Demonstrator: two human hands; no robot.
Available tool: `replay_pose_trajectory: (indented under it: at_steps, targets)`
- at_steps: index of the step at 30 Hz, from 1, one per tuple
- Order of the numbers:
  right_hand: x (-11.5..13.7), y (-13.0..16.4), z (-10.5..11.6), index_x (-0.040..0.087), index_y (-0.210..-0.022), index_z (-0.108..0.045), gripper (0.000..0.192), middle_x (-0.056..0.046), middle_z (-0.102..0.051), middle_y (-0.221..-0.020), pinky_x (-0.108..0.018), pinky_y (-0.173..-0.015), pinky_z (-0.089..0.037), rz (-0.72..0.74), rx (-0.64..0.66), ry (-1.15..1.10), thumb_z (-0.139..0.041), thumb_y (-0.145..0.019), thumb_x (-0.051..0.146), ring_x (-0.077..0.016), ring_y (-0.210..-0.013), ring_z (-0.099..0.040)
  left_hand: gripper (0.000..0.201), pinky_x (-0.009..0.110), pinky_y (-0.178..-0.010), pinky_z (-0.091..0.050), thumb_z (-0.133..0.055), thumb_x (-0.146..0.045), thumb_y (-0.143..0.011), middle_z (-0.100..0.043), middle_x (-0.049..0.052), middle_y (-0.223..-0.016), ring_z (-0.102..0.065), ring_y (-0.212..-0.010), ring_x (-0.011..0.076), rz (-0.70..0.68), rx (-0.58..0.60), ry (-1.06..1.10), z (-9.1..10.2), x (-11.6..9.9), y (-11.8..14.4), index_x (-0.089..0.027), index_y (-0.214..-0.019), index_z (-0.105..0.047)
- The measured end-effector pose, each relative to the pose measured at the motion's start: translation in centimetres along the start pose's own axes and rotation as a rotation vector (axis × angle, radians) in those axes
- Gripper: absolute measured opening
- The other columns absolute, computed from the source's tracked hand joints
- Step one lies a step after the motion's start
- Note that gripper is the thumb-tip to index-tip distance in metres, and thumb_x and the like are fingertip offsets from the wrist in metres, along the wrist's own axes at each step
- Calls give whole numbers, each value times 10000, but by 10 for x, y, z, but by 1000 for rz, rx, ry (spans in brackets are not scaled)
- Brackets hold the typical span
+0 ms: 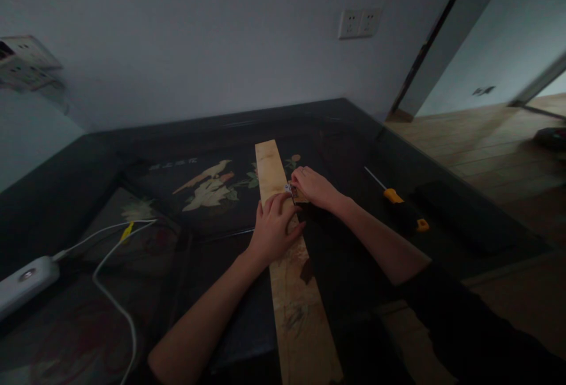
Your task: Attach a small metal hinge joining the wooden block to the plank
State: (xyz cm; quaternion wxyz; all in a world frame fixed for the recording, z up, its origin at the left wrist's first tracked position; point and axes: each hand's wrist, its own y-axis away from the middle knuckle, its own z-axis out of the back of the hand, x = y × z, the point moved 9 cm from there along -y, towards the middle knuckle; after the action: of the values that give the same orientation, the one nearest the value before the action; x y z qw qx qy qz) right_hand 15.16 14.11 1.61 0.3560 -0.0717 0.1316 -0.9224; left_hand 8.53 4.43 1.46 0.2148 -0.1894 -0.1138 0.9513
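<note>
While the left hand [275, 227] lies flat on the plank [289, 267] mid-surface and the right hand [315, 187] pinches a small block [298, 194] at its right edge, any slip could shift the block.

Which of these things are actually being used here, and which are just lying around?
In use: plank, small block, left hand, right hand.
Lying about: screwdriver, power strip, white cable, wall sockets.

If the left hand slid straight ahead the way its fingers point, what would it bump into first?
Probably the small object that the right hand holds on the wooden plank; the left hand points at it, nearly touching. Depth is hard to judge.
</note>
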Motion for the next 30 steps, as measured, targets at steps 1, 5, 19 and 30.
replay_pose_trajectory:
  at_steps: [1, 5, 19, 30]
  targets:
    - [0, 0, 0, 114, -999, -561, 203, -118, -616, -1007, -332, -834, -415, -3, 2, -2, -405, -974, 241, -228, -928, -543, 286, 564, -1051, -301, -553, -381, -871, -427, 112, -1390, -353, -1302, 319, 1, 4, -4, 0, 0, 0, -259, -1124, -607]
    - [0, 1, 1, 107, -1015, -568, 226, -123, -615, -1019, -326, -846, -407, -9, 22, 21, -444, -963, 289, -232, -953, -535, 296, 564, -1052, -297, -549, -389, -872, -428, 116, -1389, -357, -1298, 321, -1, 7, -7, -1, 1, 0, -257, -1130, -609]
    - [10, 1, 5, 119, -1046, -569, 282, -107, -627, -992, -298, -743, -406, 31, 66, 147, -334, -1000, 270, -208, -930, -559, 301, 563, -1051, -292, -541, -384, -875, -418, 113, -1406, -345, -1314, 313, 10, 15, -15, -2, 1, 0, -266, -1145, -604]
    - [2, 4, 12, 153, -1072, -533, 203, -95, -664, -1025, -268, -614, -363, -36, 82, 91, -376, -990, 253, -203, -962, -612, 301, 547, -1046, -306, -547, -382, -872, -425, 116, -1400, -356, -1304, 312, 5, 9, -1, 0, 0, 0, -257, -1138, -610]
